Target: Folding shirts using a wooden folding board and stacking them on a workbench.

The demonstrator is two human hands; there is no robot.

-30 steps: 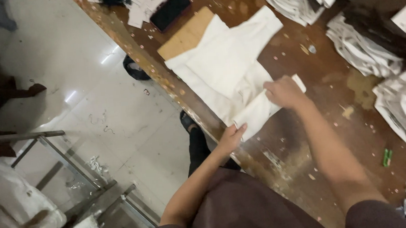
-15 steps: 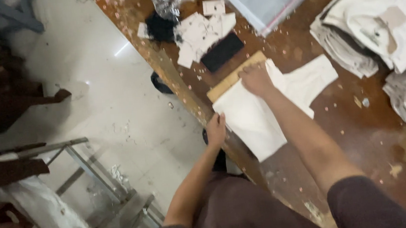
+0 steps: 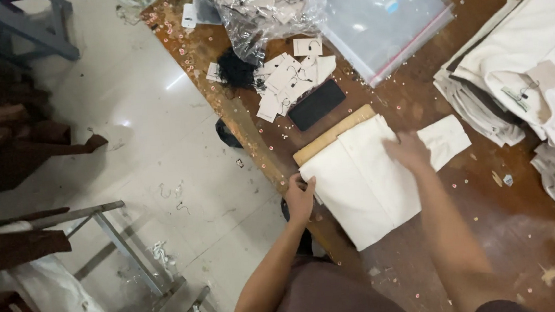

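A folded white garment (image 3: pixel 359 182) lies on the brown wooden table (image 3: pixel 444 255), over a flat tan board (image 3: pixel 329 139) that sticks out at its far edge. My left hand (image 3: pixel 300 197) grips the garment's near left edge at the table's side. My right hand (image 3: pixel 409 151) rests flat on top of the garment, beside a folded sleeve part (image 3: pixel 448 139) that juts out to the right.
A black phone (image 3: pixel 316 105) and several pale paper tags (image 3: pixel 291 76) lie beyond the garment. Clear plastic bags (image 3: pixel 385 15) sit at the far end. Stacks of folded white garments (image 3: pixel 528 70) fill the right side. A metal frame (image 3: pixel 120 254) stands on the tiled floor at left.
My right hand has moved from the board's far edge back onto the middle of the garment. My left hand stays at the garment's left edge. The view has shifted toward the tags and bags.
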